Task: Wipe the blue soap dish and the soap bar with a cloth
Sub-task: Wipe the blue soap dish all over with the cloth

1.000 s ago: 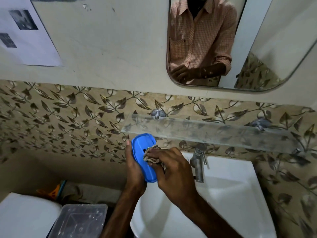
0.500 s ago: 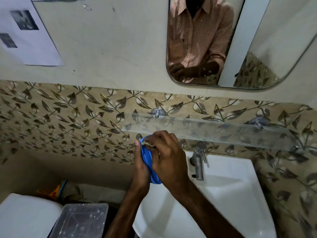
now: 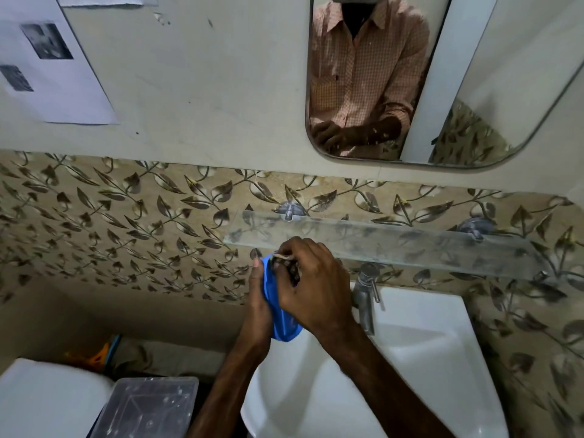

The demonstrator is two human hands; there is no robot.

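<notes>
Soap dish (image 3: 278,314) on edge, long axis near-vertical; left hand (image 3: 259,306) clamps it, right hand (image 3: 311,289) pinches cloth (image 3: 289,269) against it.

A white sink (image 3: 426,358) fills the five o'clock corner, its steel tap (image 3: 365,295) standing at the basin's back edge, and just above that a glass shelf (image 3: 395,245) runs along the leaf-patterned tiles (image 3: 110,216) on two round mounts. Up at one o'clock a mirror (image 3: 521,74) reflects a checked orange shirt (image 3: 363,74), while printed paper sheets (image 3: 47,64) hang at ten o'clock. Down at seven o'clock sits a clear plastic box (image 3: 148,406) beside a white rounded lid (image 3: 47,403).
</notes>
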